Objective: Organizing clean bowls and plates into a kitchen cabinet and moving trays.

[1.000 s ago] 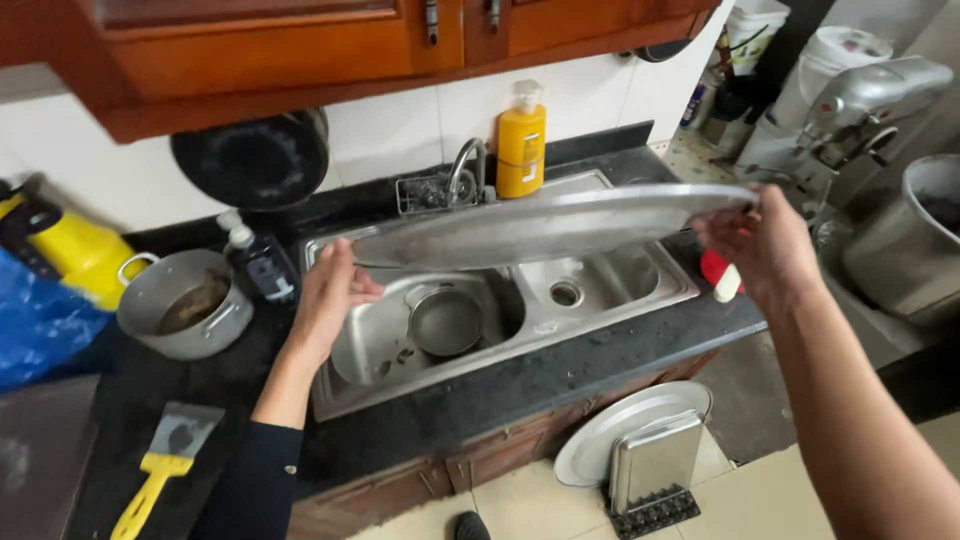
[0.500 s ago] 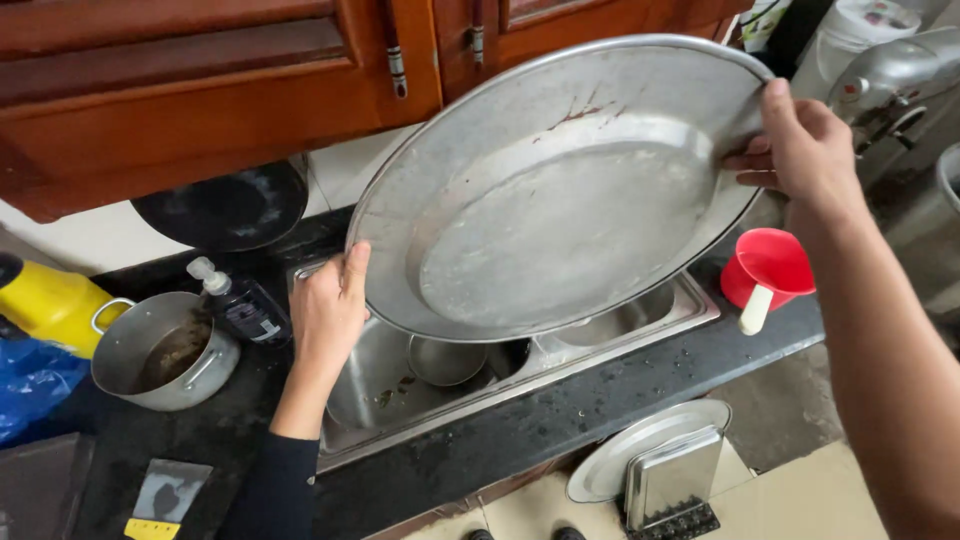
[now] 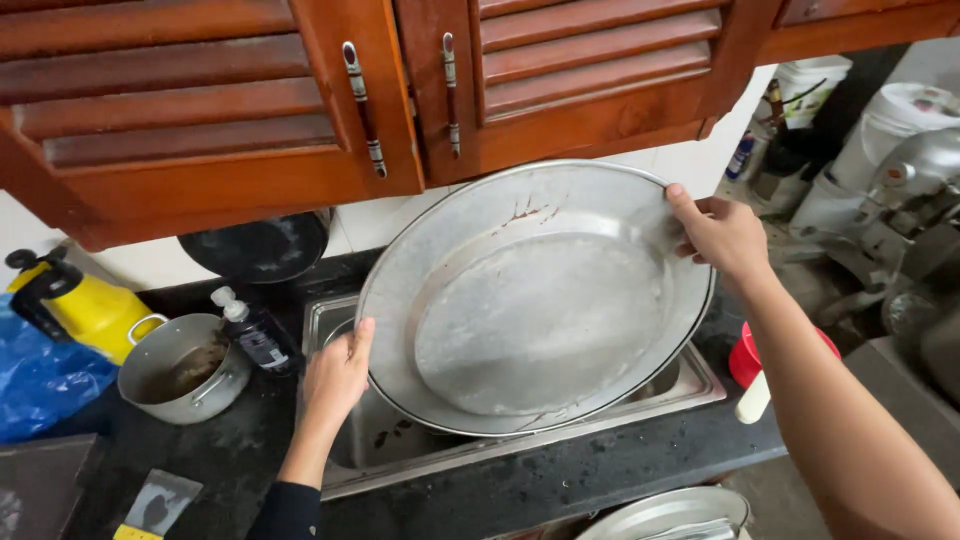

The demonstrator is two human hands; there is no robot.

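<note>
A large round steel platter [image 3: 540,310] is tilted up on edge over the steel sink [image 3: 690,385], its inner face towards me. My left hand [image 3: 338,375] grips its lower left rim. My right hand [image 3: 722,235] holds the upper right rim, thumb on the inner face. The platter hides most of the sink basin. Brown streaks mark the platter's upper rim.
Wooden louvred cabinet doors [image 3: 400,90] hang close above the platter. On the dark counter at left stand a small steel pot [image 3: 185,370], a bottle [image 3: 255,335], a yellow jug [image 3: 85,305] and a blue bag [image 3: 40,380]. A red cup [image 3: 745,360] sits right of the sink.
The platter went from lying flat above the sink to tilted up on edge facing me, then came lower over the basin. Both hands stayed on its rim.
</note>
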